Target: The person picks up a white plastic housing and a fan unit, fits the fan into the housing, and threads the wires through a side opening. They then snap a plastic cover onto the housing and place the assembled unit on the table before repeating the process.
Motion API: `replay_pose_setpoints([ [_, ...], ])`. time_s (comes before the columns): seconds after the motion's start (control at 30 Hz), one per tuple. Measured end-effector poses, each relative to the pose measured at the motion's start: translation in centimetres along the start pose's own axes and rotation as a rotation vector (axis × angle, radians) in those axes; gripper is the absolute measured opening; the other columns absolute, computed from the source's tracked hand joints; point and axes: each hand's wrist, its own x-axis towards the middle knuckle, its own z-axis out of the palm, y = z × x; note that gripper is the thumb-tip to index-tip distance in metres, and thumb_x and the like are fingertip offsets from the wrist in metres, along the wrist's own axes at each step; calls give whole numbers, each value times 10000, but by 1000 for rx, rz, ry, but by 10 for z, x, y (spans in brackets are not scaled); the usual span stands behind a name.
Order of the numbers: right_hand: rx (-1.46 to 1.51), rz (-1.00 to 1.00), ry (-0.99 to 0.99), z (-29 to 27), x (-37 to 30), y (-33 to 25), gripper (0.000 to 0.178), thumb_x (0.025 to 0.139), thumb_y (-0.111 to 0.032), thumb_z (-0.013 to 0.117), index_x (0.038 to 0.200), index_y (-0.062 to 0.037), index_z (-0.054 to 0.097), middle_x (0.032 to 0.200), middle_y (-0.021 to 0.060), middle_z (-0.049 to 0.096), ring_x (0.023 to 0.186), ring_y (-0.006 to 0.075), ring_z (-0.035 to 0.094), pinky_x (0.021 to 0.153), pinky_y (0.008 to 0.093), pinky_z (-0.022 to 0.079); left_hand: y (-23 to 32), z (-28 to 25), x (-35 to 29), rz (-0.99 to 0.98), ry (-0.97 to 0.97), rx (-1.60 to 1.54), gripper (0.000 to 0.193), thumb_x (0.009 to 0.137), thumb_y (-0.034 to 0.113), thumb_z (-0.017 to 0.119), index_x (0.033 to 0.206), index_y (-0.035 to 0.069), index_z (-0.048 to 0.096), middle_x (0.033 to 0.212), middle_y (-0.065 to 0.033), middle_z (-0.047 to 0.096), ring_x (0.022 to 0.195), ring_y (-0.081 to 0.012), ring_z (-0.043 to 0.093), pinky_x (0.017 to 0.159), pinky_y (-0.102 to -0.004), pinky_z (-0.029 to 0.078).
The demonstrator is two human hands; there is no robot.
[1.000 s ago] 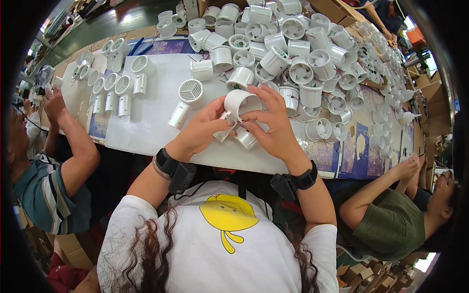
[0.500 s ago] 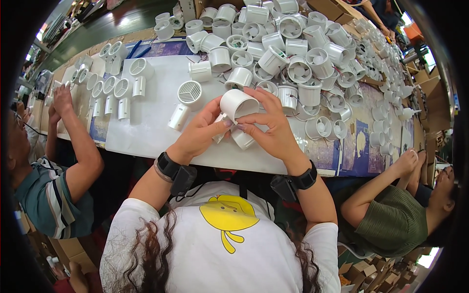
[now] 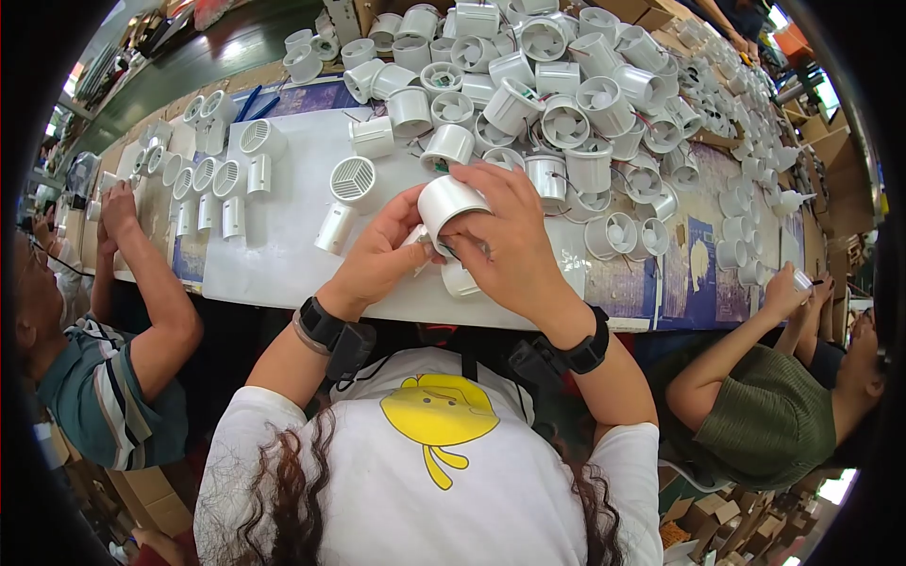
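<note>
Right hand (image 3: 505, 234) has curled its fingers farther over the open end of the white cylinder (image 3: 450, 202).
Glossy, smooth-walled and tilted, it is clamped between that hand and the left hand (image 3: 371, 253), above the white board (image 3: 283, 274), right of its middle; any lettering is too small to read.
</note>
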Motion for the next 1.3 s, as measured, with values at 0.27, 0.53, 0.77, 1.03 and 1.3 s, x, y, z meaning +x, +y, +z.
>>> replay_pose_setpoints([
  [0.27, -10, 71, 82, -2, -6, -7, 153, 738, -73, 717, 889, -98, 712, 1313, 98, 538, 1220, 327, 468, 1068, 490, 294, -3, -8, 1, 55, 5, -58, 656, 877, 6, 555, 1467, 82, 278, 1311, -76, 491, 1144, -160, 515, 891, -315, 490],
  [0.53, 9, 84, 221, 9, -16, -2, 160, 742, -78, 729, 896, -121, 715, 1289, 87, 561, 1178, 312, 495, 1012, 425, 357, -6, -7, 1, 115, 30, -53, 662, 861, -18, 532, 1465, 84, 282, 1314, -79, 487, 1128, -159, 522, 882, -319, 492],
  [0.77, -101, 47, 189, 11, -14, -1, 169, 725, -75, 730, 881, -136, 707, 1273, 65, 565, 1184, 299, 489, 1033, 456, 330, 0, -4, 1, 106, 33, -4, 636, 852, -15, 532, 1441, 82, 312, 1298, -71, 485, 1161, -160, 495, 880, -312, 493],
  [1.03, -346, -140, 107, 4, -1, -11, 174, 704, -93, 701, 861, -167, 688, 1296, 36, 537, 1258, 275, 423, 1107, 503, 225, -1, -1, 0, 79, 71, 98, 654, 817, -35, 548, 1424, 81, 334, 1281, -68, 492, 1144, -155, 502, 855, -302, 503],
  [1.3, -171, -186, -26, 4, -2, 0, 160, 743, -88, 672, 901, -107, 679, 1399, 65, 471, 1331, 318, 355, 1133, 518, 157, 1, 2, 6, -124, 183, -271, 660, 791, -53, 533, 1414, 76, 359, 1247, -60, 514, 1050, -137, 545, 798, -287, 503],
])
